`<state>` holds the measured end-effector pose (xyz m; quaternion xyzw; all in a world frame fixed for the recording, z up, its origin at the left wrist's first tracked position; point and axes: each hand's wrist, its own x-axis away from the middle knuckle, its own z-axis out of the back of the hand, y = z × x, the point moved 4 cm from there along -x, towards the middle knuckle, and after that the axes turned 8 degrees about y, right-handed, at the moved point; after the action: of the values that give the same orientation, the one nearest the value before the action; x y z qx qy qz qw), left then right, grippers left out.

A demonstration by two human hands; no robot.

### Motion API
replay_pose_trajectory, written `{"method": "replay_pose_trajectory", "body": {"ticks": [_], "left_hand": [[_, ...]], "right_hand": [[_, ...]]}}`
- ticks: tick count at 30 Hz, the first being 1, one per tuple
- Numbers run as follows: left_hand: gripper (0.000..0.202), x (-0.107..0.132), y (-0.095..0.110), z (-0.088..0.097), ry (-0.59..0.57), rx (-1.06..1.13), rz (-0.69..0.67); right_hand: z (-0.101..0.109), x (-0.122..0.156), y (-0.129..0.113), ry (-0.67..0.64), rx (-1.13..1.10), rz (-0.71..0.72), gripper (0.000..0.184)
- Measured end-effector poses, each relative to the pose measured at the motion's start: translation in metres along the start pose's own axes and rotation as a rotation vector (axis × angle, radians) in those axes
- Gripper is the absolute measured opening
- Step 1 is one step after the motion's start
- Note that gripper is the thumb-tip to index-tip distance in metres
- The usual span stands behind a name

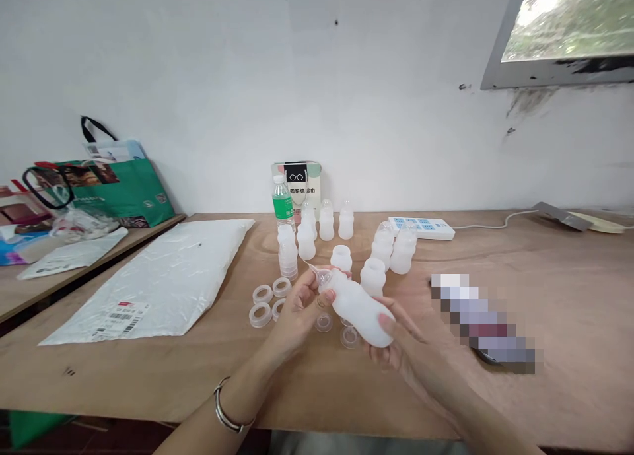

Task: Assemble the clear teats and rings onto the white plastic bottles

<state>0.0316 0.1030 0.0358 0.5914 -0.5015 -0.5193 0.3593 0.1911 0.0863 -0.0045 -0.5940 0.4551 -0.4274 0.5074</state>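
A milky-white baby bottle (361, 311) is held tilted above the table, its neck pointing up and left. My right hand (403, 339) is wrapped round its base. At the neck, the fingers of my left hand (300, 306) close on the clear teat (324, 278), whose tip looks stretched out to a thin point. Beneath the hands lie clear teats (349, 337), partly hidden. Several clear rings (260, 315) rest left of my left hand. Just behind stand open bottles (373, 277) without teats.
Several bottles with clear tops (346, 220) stand further back, beside a green-labelled water bottle (282, 204) and a paper bag (310, 191). A power strip (421, 228) lies back right. A white mailing bag (163, 277) covers the left; a pixelated object (483, 323) lies right.
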Motion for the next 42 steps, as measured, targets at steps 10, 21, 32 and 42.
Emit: {"method": "replay_pose_trajectory", "body": {"ticks": [10, 21, 32, 42], "left_hand": [[0.033, -0.013, -0.012, 0.028, 0.373, 0.159, 0.132], [0.033, -0.013, -0.014, 0.021, 0.285, 0.018, 0.132], [0.029, -0.007, 0.001, 0.007, 0.135, -0.152, -0.195], [0.040, -0.013, -0.009, 0.005, 0.046, -0.297, -0.131]], "right_hand": [[0.058, 0.012, -0.003, 0.549, 0.525, 0.618, 0.043], [0.081, -0.029, 0.017, 0.301, 0.609, 0.267, 0.044], [0.064, 0.015, -0.008, 0.522, 0.379, 0.622, 0.026], [-0.028, -0.044, -0.010, -0.013, -0.503, -0.043, 0.048]]}}
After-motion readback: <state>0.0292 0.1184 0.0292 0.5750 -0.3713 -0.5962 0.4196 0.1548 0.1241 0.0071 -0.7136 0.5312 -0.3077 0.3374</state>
